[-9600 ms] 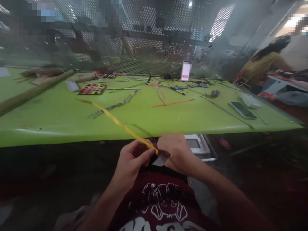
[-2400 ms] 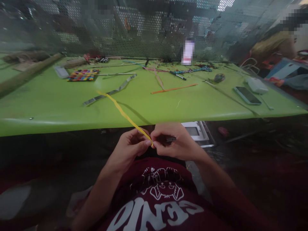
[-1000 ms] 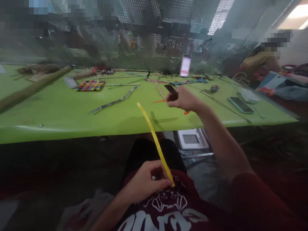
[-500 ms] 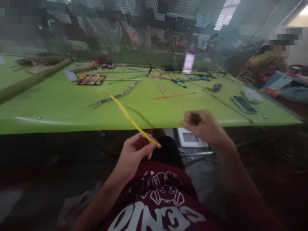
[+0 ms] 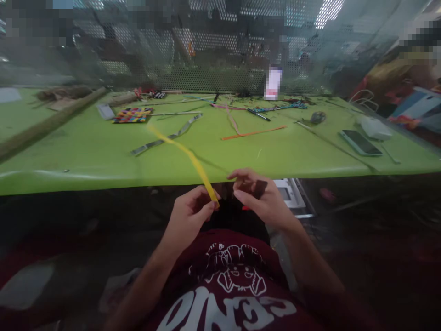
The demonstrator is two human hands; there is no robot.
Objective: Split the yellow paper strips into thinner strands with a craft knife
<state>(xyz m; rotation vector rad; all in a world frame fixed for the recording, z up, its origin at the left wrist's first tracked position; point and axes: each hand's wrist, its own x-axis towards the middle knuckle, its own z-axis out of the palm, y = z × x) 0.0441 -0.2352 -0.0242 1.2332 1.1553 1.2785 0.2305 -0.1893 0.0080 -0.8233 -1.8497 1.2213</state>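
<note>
Nearest: left hand [image 5: 191,216] closed, pinching near end of yellow strip [image 5: 193,161] btwn thumb & fingers; strip runs up-left over the near edge of the green table [image 5: 86,156]. Just right of it, right hand [image 5: 257,195] curled round a small dark object [image 5: 259,187], can't tell what. Mid-table: grey strip [image 5: 165,137], orange strip [image 5: 253,134]. Right: phone [image 5: 360,142]. Far left: woven multicolour mat [image 5: 132,115].

Right hand [image 5: 262,196], stretched out over the green table [image 5: 86,156] a second ago, now back near the lap with a small dark flat piece [image 5: 259,187]. Left hand [image 5: 191,217] raised again; long yellow strip [image 5: 191,158] leans leftward, its lower end just beside the right fingertips.
</note>
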